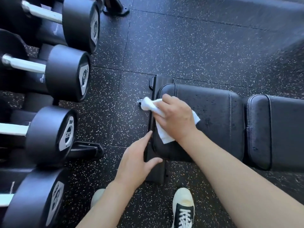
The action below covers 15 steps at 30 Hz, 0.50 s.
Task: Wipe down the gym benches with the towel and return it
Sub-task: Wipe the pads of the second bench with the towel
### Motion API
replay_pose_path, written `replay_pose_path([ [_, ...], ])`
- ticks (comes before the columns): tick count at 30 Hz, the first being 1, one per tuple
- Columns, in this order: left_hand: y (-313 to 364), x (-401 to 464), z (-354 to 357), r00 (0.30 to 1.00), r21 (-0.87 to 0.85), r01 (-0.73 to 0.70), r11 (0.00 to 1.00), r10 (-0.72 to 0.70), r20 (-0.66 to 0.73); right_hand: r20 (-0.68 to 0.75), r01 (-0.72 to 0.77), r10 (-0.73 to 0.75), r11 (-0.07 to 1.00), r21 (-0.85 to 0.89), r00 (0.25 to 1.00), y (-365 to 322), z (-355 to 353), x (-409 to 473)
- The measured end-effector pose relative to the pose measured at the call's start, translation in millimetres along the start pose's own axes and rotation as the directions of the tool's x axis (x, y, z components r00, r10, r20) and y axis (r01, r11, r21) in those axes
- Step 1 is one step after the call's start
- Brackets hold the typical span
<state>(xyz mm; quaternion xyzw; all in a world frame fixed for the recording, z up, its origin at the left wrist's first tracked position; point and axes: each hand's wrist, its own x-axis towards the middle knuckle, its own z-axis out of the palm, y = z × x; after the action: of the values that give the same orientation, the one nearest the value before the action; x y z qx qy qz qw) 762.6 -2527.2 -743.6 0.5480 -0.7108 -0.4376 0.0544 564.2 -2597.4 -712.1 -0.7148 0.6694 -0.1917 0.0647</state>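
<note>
Black padded vinyl bench (213, 119): heavy, firm, smooth. Right hand (176, 116) grips the small white cloth towel (158, 112), bunched at the bench's left end; soft, light, grips anywhere. Left hand (139, 159), fingers extended, touches the frame edge.

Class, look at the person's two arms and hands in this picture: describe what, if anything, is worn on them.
Nothing is worn on either. The left hand and right hand are bare, with no gloves, and no rings can be seen. Both forearms are bare as far as the frame edge: no sleeves, watch or bands in view. Nails are short and unpainted where visible.
</note>
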Motion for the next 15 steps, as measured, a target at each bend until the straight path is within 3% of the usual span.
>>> replay_pose_path([
  [3, 4, -1, -4, 1.0, -0.005, -0.005, 1.0, 0.005, 0.027, -0.029, -0.068, 0.068, 0.998, 0.019, 0.997, -2, -1, 0],
  [7, 12, 7, -23, 0.999, -0.051, -0.039, 0.998, 0.04, 0.019, 0.028, -0.089, 0.087, 0.994, 0.068, 0.996, -3, -13, -76],
  [11, 26, 26, -36, 0.993, -0.029, -0.098, 0.995, 0.097, -0.061, 0.024, -0.122, 0.123, 0.991, -0.049, 0.992, 12, -24, -149],
  [15, 61, 67, -29, 0.982, 0.03, -0.143, 0.989, 0.146, -0.12, -0.052, -0.192, 0.188, 0.975, -0.109, 0.981, 19, -21, -147],
])
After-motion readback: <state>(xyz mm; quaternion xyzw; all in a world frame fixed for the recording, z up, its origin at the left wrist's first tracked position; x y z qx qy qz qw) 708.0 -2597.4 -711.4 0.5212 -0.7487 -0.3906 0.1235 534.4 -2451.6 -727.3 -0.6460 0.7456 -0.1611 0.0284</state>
